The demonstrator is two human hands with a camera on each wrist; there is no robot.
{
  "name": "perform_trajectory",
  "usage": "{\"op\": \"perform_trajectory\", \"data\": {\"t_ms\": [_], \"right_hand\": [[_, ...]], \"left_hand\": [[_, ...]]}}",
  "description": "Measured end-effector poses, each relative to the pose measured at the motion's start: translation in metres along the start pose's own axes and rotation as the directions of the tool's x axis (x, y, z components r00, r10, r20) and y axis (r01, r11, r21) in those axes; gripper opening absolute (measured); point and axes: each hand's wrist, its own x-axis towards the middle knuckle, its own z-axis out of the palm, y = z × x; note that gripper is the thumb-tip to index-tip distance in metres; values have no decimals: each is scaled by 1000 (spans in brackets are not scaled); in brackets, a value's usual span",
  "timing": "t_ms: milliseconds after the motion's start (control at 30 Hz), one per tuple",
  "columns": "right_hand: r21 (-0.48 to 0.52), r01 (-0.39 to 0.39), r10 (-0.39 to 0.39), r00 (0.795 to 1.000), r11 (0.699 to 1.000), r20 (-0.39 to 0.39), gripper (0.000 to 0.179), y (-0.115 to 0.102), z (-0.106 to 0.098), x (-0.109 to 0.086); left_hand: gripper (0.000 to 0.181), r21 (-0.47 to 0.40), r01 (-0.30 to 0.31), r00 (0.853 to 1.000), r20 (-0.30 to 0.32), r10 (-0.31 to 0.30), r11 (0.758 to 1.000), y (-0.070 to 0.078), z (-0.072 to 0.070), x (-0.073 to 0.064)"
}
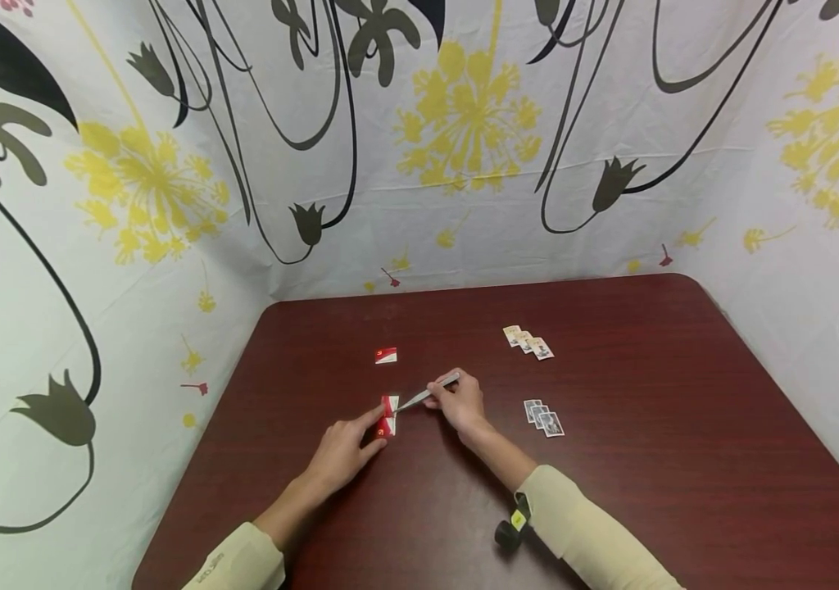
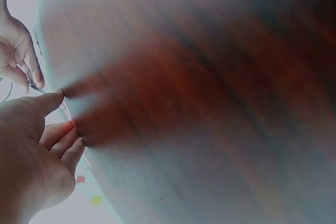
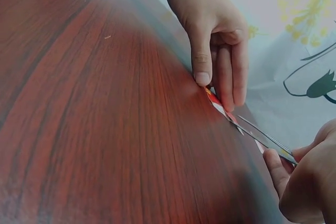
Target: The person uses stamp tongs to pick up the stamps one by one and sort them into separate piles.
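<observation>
Two small red-and-white cards [image 1: 387, 427] lie end to end on the dark red-brown table. My left hand [image 1: 340, 451] rests on them, thumb at the near edge and fingertips farther up, fingers fairly straight. In the right wrist view the left thumb [image 3: 202, 69] touches the end of a red-and-white card [image 3: 218, 106]. My right hand [image 1: 460, 401] holds silver tweezers [image 1: 427, 393] between thumb and fingers. The tweezers' tips reach the cards beside the left fingertips; one prong [image 3: 260, 136] touches or nearly touches a card. In the left wrist view my left hand [image 2: 37, 145] hides the cards.
Another red-and-white card [image 1: 386, 356] lies farther back. To the right are an overlapping row of cream cards [image 1: 527, 342] and a row of grey picture cards [image 1: 543, 417]. A patterned cloth wall [image 1: 390, 164] stands behind the table [image 1: 648, 393].
</observation>
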Motion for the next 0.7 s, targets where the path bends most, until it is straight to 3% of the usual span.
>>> {"op": "perform_trajectory", "data": {"t_ms": [233,700], "right_hand": [[-18,3,-3,1000,1000,-17,8,3,1,6],[-40,36,-38,998,999,-52,9,-1,8,20]], "left_hand": [[60,17,-28,999,-30,29,999,-1,2,0],[60,35,-25,1000,-9,25,999,-2,1,0]]}}
